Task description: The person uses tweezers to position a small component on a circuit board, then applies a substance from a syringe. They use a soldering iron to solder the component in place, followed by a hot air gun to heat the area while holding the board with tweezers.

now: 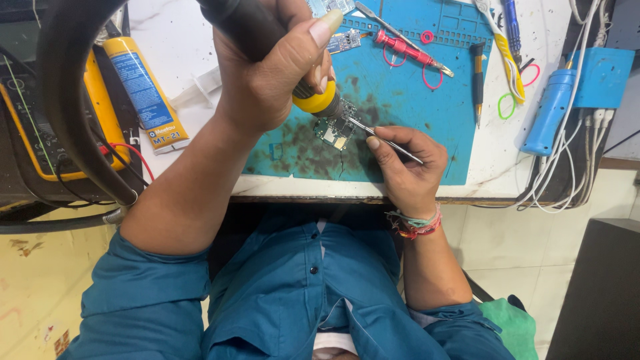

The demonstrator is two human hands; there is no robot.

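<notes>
My left hand (267, 73) grips the black handle of a hot-air tool with a yellow collar (319, 101). Its metal nozzle points down at a small green circuit board (335, 131) lying on a stained blue work mat (407, 93). My right hand (408, 167), with thread bands on its wrist, holds thin metal tweezers (395, 142). The tweezer tips reach the board's right edge, just under the nozzle. The nozzle's tip is partly hidden by the collar.
A thick black hose (63, 100) curves over a yellow multimeter (33, 133) at left, beside a yellow tube (141, 90). On the mat's far side lie a second small board (344, 41), a red screwdriver (402, 47) and a black-handled tool (478, 73). A blue tool (551, 110) and white cables (577, 173) sit at right.
</notes>
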